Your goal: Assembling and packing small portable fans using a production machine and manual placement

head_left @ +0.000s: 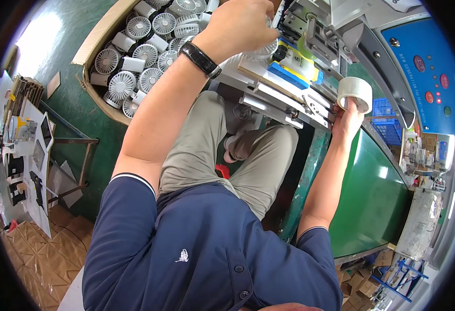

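My left hand (244, 27), with a black band on its wrist, reaches to the top of the view at the machine's work platform. Its fingers are curled around a white handheld fan (264, 51), whose round grille shows below them; the rest is covered by the hand. At the right, my right hand (347, 120) has its fingers in the core of a wide roll of whitish tape (360, 89), held up beside the machine's edge. Next to the fan, a yellow and blue block (296, 66) sits on the platform.
A cardboard box (93, 39) full of white handheld fans (145, 54) stands beyond my left forearm. The pad printing machine has metal arms and a blue control panel (428, 78). A green table (375, 189) lies at the right, with blue crates (385, 119) behind it.
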Motion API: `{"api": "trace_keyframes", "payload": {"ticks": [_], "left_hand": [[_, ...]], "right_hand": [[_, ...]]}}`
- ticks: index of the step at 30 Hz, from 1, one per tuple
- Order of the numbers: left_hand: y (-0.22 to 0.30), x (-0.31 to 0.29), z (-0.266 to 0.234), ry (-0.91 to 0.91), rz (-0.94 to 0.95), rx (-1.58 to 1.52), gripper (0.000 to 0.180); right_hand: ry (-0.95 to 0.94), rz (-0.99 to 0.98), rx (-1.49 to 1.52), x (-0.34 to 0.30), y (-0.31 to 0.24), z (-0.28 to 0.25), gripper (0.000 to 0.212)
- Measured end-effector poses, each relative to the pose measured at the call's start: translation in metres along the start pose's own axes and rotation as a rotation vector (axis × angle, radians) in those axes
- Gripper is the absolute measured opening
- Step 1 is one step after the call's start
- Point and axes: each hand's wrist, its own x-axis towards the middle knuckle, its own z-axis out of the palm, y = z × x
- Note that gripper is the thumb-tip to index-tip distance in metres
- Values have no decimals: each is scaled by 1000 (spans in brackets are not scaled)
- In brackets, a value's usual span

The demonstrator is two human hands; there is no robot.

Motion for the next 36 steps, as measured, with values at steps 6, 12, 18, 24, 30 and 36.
{"api": "trace_keyframes", "payload": {"ticks": [6, 12, 18, 24, 30, 36], "left_hand": [[2, -16, -9, 133, 60, -37, 44], [-13, -35, -27, 201, -181, -267, 62], [-9, -50, -32, 226, -291, -652, 69], [3, -46, -28, 208, -260, -841, 60], [-9, -42, -43, -68, -246, -1204, 70], [-8, -46, -51, -120, -226, -1056, 76]], "right_hand": [[-30, 34, 42, -6, -10, -1, 34], [-135, 3, 225, -19, -27, 5, 42], [-164, -78, 272, -28, -37, 24, 38], [-175, -94, 245, -33, -46, 31, 42], [-248, -98, 266, -32, -51, 28, 45], [-190, -90, 235, -29, -50, 25, 43]]}}
